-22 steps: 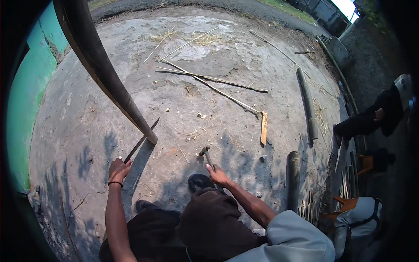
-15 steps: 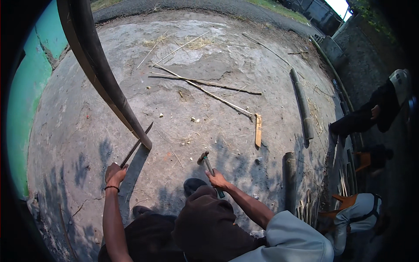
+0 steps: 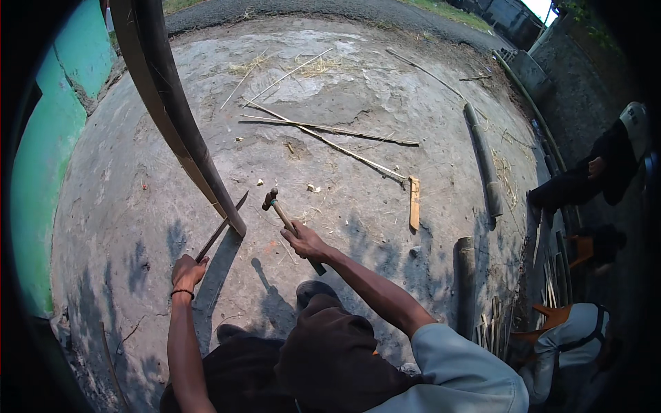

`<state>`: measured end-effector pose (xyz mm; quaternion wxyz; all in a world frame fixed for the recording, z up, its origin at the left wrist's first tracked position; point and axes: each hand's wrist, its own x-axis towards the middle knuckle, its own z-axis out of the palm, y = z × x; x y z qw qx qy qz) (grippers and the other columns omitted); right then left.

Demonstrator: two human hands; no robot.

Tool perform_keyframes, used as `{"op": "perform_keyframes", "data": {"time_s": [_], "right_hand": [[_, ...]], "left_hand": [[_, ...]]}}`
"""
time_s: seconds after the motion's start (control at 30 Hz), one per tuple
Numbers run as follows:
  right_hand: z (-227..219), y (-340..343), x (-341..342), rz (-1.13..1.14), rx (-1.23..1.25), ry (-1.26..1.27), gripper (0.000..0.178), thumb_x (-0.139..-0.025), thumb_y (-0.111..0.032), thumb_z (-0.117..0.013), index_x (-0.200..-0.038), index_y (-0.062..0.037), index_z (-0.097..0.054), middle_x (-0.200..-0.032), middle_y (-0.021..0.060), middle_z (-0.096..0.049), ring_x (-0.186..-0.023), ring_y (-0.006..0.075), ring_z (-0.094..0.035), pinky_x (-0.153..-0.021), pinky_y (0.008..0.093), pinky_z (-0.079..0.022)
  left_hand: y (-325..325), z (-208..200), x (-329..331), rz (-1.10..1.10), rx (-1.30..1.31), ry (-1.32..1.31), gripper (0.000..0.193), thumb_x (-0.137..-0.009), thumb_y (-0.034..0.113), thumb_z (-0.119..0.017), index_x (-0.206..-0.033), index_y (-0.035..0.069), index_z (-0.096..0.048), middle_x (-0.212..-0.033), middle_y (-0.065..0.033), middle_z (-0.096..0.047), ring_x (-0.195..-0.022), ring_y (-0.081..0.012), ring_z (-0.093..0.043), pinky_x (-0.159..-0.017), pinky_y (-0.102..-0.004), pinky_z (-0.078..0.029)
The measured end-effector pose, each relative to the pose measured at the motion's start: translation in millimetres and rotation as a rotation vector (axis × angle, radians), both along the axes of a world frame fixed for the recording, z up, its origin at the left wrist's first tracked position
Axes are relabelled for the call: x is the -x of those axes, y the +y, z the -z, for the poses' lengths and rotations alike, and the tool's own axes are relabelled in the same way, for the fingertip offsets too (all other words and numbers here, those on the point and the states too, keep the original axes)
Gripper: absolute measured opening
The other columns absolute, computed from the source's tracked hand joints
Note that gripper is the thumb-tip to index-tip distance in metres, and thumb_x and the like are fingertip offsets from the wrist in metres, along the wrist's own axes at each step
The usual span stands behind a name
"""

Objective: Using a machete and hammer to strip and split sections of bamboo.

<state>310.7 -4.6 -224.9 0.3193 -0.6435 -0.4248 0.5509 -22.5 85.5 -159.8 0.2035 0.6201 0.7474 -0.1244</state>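
My left hand [image 3: 186,271], with a dark band at the wrist, is closed round the handle end of a long dark-bladed knife [image 3: 212,239]. Its blade crosses the lower end of a thick dark bamboo pole [image 3: 180,103], and the tip sticks out beyond it. The pole slants up to the upper left, with a paler edge down its left side. Whether the blade is sunk into the bamboo I cannot tell. My right hand [image 3: 306,242] grips a hammer [image 3: 282,215] by its handle, raised off the ground right of the pole, apart from the knife.
Thin bamboo strips [image 3: 330,131] lie crossed on the concrete ground [image 3: 289,162]. A flat wooden piece [image 3: 414,203] is beyond my right hand. Dark bamboo lengths [image 3: 484,162] lie at right, near a person [image 3: 606,162] and a second person [image 3: 571,334]. A green wall [image 3: 41,179] stands left.
My right hand has swung the hammer up and leftward, closer to the knife and pole. The left hand keeps its hold, and the view has shifted slightly.
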Motion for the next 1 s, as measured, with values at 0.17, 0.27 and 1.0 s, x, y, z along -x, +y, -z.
{"op": "perform_keyframes", "data": {"time_s": [0.17,0.27,1.0], "right_hand": [[-25.8,39.5,21.4,0.024,-0.391,-0.043,0.046,-0.103,-0.036,-0.050,-0.136,-0.0060,-0.040,-0.079,0.0122,-0.057,-0.073,0.0203,-0.060,-0.066,0.0388,-0.048],[-78.9,56.3,24.5,0.156,-0.547,0.048,0.035,-0.106,-0.027,-0.046,-0.134,-0.0066,-0.041,-0.072,0.0095,-0.054,-0.064,0.0189,-0.058,-0.060,0.0362,-0.046],[-99.5,63.0,50.2,0.248,-0.568,-0.047,0.019,-0.106,-0.026,-0.046,-0.108,-0.0064,-0.044,-0.067,0.0139,-0.055,-0.058,0.0325,-0.062,-0.052,0.0413,-0.043]], "left_hand": [[4.0,2.8,12.7,-0.003,0.019,0.006,0.054,-0.086,0.050,-0.072,-0.094,-0.003,-0.075,-0.096,-0.0281,-0.071,-0.095,-0.0415,-0.070,-0.078,-0.0454,-0.056],[7.5,1.3,4.0,0.033,0.028,0.011,0.056,-0.085,0.051,-0.072,-0.095,-0.004,-0.074,-0.099,-0.0280,-0.071,-0.096,-0.0417,-0.070,-0.079,-0.0455,-0.056],[1.8,1.6,7.0,-0.007,0.080,0.025,0.053,-0.090,0.051,-0.067,-0.091,-0.002,-0.074,-0.088,-0.0243,-0.072,-0.086,-0.0413,-0.072,-0.071,-0.0484,-0.056]]}}
